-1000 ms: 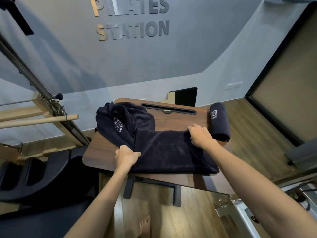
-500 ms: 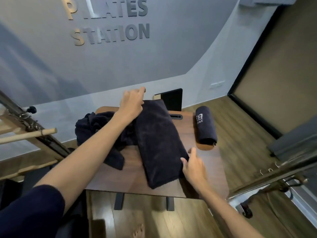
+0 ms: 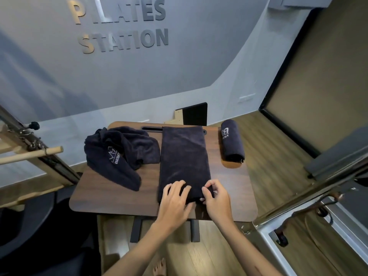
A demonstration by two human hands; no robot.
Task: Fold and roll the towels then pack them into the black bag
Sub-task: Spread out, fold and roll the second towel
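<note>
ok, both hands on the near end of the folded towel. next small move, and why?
Probably curl that near edge over and start rolling away from the body. The folded towel lies flat as a long strip, left hand and right hand pinch its near end, and a rolled towel already sits to the right.

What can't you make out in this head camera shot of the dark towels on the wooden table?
- Black bag: not in the head view.
- Near end of the long folded dark towel: covered by the left hand and right hand.
- White logos on the rolled dark towel and crumpled dark towel: too small.
</note>
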